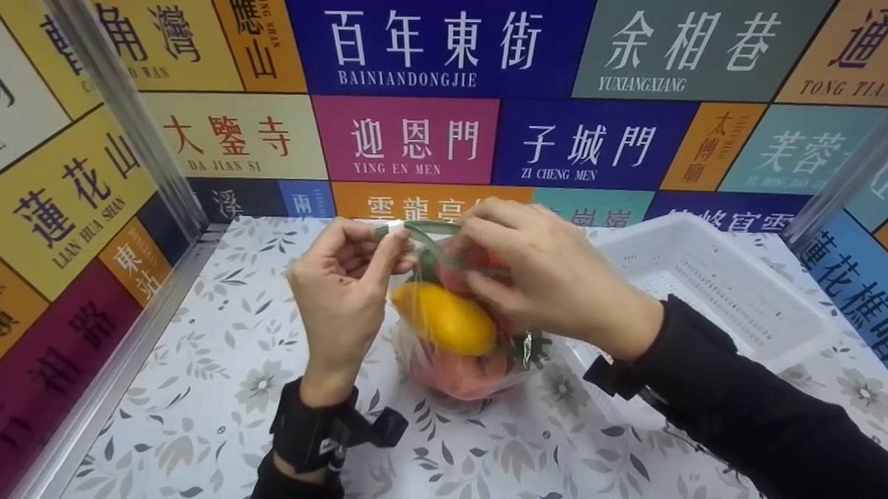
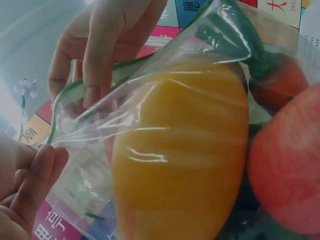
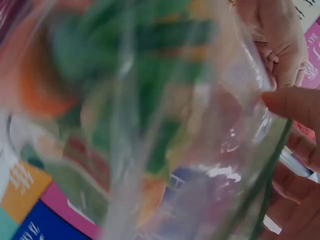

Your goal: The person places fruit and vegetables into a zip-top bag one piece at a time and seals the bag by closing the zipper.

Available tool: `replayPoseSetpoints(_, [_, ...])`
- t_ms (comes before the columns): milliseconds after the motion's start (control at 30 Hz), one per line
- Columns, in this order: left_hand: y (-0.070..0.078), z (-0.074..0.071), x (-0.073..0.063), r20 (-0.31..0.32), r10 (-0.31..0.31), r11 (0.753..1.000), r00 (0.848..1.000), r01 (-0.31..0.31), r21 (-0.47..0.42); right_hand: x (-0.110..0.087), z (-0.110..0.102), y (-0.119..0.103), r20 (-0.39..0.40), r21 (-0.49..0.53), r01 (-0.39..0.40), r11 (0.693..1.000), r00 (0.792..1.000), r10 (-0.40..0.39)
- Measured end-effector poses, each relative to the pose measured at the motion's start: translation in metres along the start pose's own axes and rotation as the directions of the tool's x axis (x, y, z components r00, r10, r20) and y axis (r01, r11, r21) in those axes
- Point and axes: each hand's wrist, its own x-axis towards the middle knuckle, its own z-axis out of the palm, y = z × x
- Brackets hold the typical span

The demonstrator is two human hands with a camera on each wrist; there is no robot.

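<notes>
A clear plastic bag (image 2: 90,122) with a green strip along its mouth bulges with produce on the table. Near one end of the strip, my left hand (image 1: 342,294) pinches the rim by a white slider (image 1: 393,226). My right hand (image 1: 555,268) holds the mouth's other side, fingers over the edge and thumb lower down. Inside the bag, a yellow lemon-shaped fruit (image 1: 454,323) lies uppermost. Below it is a pinkish-red round fruit (image 2: 287,165). A red piece with a green top (image 2: 282,82) and green leafy shapes (image 3: 145,55) also show through the plastic.
A white perforated plastic basket (image 1: 778,289) stands at the right, partly behind my right forearm. The table (image 1: 198,406) wears a pale leaf-print cover. Printed panels (image 1: 403,140) wall the back and both sides, with metal posts (image 1: 125,120) at the corners.
</notes>
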Motion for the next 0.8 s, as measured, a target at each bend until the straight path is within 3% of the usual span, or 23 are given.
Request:
replayPoseSetpoints(133, [0.002, -0.004, 0.004, 0.069, -0.086, 0.993, 0.994, 0.091, -0.072, 0.001, -0.004, 0.009, -0.013, 0.128, -0.084, 0.988, 0.996, 0.086])
replayPoseSetpoints(233, [0.004, -0.005, 0.004, 0.106, -0.114, 0.988, 0.988, 0.124, -0.090, 0.002, -0.003, 0.010, -0.041, 0.122, -0.084, 0.989, 0.995, 0.090])
replayPoseSetpoints(467, [0.003, -0.004, 0.001, 0.089, -0.077, 0.995, 0.993, 0.082, -0.062, 0.014, 0.011, 0.001, -0.125, 0.067, -0.007, 0.998, 0.992, 0.016])
replayPoseSetpoints(600, [0.003, -0.003, 0.000, 0.067, -0.056, 0.997, 0.996, 0.059, -0.050, 0.022, 0.015, -0.002, -0.134, 0.060, 0.014, 0.998, 0.991, -0.006])
replayPoseSetpoints(800, [0.004, -0.002, 0.000, 0.056, -0.013, 1.000, 0.998, 0.014, -0.025, 0.037, 0.010, -0.002, -0.073, 0.187, -0.009, 0.982, 0.997, 0.023])
